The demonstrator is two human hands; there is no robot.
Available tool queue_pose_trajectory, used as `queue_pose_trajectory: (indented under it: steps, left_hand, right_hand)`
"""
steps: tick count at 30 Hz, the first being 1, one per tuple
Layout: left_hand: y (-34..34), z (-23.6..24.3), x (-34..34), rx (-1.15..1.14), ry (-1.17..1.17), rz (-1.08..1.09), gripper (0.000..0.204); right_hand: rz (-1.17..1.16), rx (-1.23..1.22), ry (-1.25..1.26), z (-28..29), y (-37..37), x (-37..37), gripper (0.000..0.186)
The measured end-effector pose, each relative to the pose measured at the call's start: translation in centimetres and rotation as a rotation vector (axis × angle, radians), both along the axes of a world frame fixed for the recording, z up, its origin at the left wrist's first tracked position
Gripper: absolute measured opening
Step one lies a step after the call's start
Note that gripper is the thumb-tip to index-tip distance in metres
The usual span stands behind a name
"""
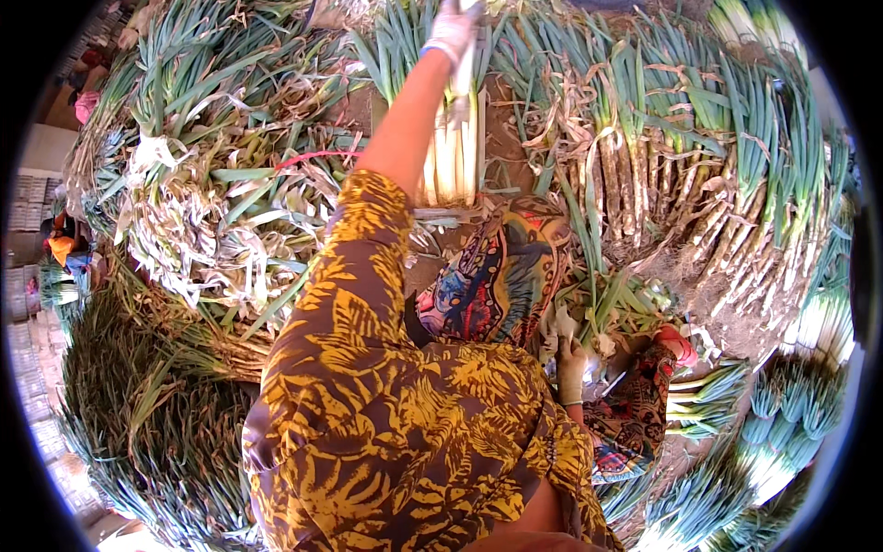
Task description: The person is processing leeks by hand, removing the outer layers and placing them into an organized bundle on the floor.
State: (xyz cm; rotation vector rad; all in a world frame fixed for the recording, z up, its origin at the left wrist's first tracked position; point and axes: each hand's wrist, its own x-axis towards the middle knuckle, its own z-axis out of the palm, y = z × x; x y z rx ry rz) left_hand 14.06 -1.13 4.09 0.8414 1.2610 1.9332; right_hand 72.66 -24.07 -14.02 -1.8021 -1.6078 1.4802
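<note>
My left hand (449, 35), in a white glove, reaches to the top centre, closed on what looks like a pale leek stalk, just above an upright bundle of trimmed white leeks (448, 156) with green tops. My right hand (567, 361), in a beige glove, is low at right of centre beside my patterned-clad leg (492, 276). Its fingers are curled at some pale leafy material; what they grip is unclear. Loose green leaves and peelings (621, 308) lie just beyond it.
Heaped peelings (202, 221) spread at left, above a dark green leek pile (147, 414). Untrimmed muddy leeks (671, 166) lie at upper right, trimmed bundles (782, 414) at lower right. Another person in orange (63, 245) is at the far left edge.
</note>
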Motion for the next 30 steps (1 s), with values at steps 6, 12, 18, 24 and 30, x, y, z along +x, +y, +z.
queue_pose_trajectory:
  steps: [6, 12, 18, 24, 30]
  left_hand:
    - [-7.1, -17.8, -7.3, -0.546, 0.283, 0.349, 0.069]
    - [-12.4, -30.6, -2.7, -1.127, 0.193, 0.189, 0.078]
    - [-13.1, -31.7, -2.7, -1.272, 0.876, 0.201, 0.064]
    - [-12.3, -28.3, -0.6, -1.293, 0.887, 0.198, 0.073]
    - [-14.2, -28.2, -1.8, -1.179, 0.517, 0.173, 0.075]
  right_hand:
    - [0.092, -0.012, -0.134, 0.4, 0.1, -1.5, 0.031]
    - [0.191, -0.053, -0.289, -0.9, 1.8, -0.8, 0.035]
    - [0.462, 0.0, -0.468, -4.0, 3.4, 1.9, 0.041]
    - [0.304, 0.369, -0.674, -0.2, 15.6, -1.8, 0.044]
    - [0.109, 0.523, -0.741, -3.5, 31.2, -5.9, 0.048]
